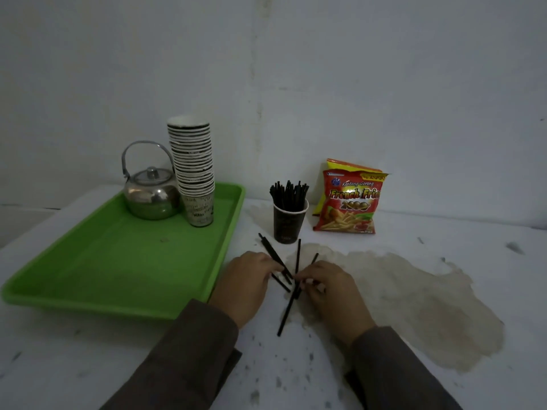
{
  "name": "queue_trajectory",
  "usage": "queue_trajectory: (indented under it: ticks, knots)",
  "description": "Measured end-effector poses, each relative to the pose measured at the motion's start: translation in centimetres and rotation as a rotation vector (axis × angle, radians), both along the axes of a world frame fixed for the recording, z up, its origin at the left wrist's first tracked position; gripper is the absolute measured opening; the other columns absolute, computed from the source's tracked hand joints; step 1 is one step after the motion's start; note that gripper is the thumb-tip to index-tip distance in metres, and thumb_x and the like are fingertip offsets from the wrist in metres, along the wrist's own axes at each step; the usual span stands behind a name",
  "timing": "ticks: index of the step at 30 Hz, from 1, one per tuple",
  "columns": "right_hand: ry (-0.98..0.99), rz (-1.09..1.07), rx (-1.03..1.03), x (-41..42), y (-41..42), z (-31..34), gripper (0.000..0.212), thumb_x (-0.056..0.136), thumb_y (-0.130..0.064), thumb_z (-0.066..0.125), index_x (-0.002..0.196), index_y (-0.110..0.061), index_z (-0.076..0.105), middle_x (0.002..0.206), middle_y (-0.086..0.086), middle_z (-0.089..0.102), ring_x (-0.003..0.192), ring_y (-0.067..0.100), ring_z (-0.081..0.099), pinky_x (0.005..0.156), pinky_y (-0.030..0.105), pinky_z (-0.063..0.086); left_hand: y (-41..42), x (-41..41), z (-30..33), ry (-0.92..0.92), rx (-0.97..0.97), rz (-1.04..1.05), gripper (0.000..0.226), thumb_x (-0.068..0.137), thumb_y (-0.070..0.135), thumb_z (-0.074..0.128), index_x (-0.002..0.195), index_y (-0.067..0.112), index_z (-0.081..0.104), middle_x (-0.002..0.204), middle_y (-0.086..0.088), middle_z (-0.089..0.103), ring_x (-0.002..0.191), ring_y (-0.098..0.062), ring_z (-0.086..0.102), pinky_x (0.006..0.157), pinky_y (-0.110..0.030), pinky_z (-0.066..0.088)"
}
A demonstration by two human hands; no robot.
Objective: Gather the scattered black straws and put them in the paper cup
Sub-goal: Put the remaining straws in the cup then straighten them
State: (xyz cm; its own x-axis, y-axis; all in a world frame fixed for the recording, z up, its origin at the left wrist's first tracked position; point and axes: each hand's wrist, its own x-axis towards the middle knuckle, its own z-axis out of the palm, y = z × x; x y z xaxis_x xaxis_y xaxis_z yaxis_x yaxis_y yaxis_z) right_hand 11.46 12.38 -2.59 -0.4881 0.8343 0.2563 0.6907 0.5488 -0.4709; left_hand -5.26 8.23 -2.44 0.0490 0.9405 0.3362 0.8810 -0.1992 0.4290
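Small drinks or snack stall corner, or a plain pantry; which one cannot be told.

White table, stained and speckled, pushed against a bare, marked grey-white wall. Green plastic serving tray carries a steel kettle and a tall stack of disposable paper cups. Beside the tray, a dark paper cup packed with black straws; near it, packets of French Fries 2000 snacks leaning at the wall. Dim light.
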Motion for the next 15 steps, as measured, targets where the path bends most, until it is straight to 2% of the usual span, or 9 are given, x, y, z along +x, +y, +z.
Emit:
queue_trajectory:
  ticks: [1,2,4,5,9,15]
  knots:
    - [-0.049,0.045,0.049,-0.07,-0.06,0.07,0.025,0.085,-0.008,0.056,0.101,-0.018,0.072,0.104,0.004,0.068,0.098,0.023,0.058,0.081,0.014,0.033,0.07,-0.03,-0.17,0.032,0.006,-0.014,0.038,0.083,0.003,0.042,0.107,0.016,0.070,0.105,-0.010,0.070,0.099,-0.030,0.062,0.086,-0.037,0.050]
    - [-0.094,0.104,0.082,-0.15,-0.17,0.15,0.024,0.080,-0.008,0.059,0.094,-0.019,0.075,0.096,0.005,0.070,0.090,0.028,0.061,0.076,0.019,0.037,0.14,-0.09,-0.31,0.072,-0.003,-0.023,0.037,0.081,0.005,0.044,0.105,0.015,0.070,0.103,-0.011,0.071,0.095,-0.031,0.063,0.083,-0.038,0.051]
    - [-0.154,0.205,0.148,-0.13,-0.49,-0.24,0.020,0.067,-0.013,0.065,0.081,-0.023,0.077,0.083,0.004,0.071,0.070,0.028,0.063,0.061,0.023,0.041,0.19,-0.24,-0.68,0.153,-0.038,-0.033,0.034,0.082,0.008,0.046,0.105,0.015,0.070,0.102,-0.011,0.071,0.095,-0.031,0.062,0.083,-0.038,0.050]
    - [-0.184,0.248,0.181,-0.11,-0.52,-0.52,0.020,0.064,-0.015,0.068,0.079,-0.025,0.077,0.082,0.003,0.071,0.067,0.026,0.063,0.057,0.024,0.043,0.21,-0.30,-0.87,0.171,-0.047,-0.040,0.034,0.081,0.010,0.046,0.104,0.015,0.070,0.101,-0.010,0.070,0.095,-0.030,0.062,0.084,-0.039,0.050]
    - [-0.288,0.318,0.240,-0.05,-0.50,-0.41,0.020,0.059,-0.018,0.073,0.076,-0.027,0.076,0.086,0.004,0.071,0.069,0.027,0.063,0.052,0.033,0.049,0.21,-0.42,-1.14,0.187,-0.045,-0.014,0.026,0.085,0.009,0.053,0.104,0.017,0.070,0.105,-0.007,0.069,0.102,-0.026,0.059,0.089,-0.037,0.045]
    - [-0.305,0.323,0.337,-0.08,-0.98,-0.12,0.014,0.059,-0.016,0.068,0.067,-0.027,0.068,0.081,-0.001,0.066,0.067,0.022,0.061,0.055,0.027,0.038,-0.08,0.12,-0.90,0.268,-0.078,0.020,0.023,0.086,0.006,0.045,0.098,0.018,0.060,0.107,-0.001,0.059,0.107,-0.020,0.049,0.087,-0.029,0.032]
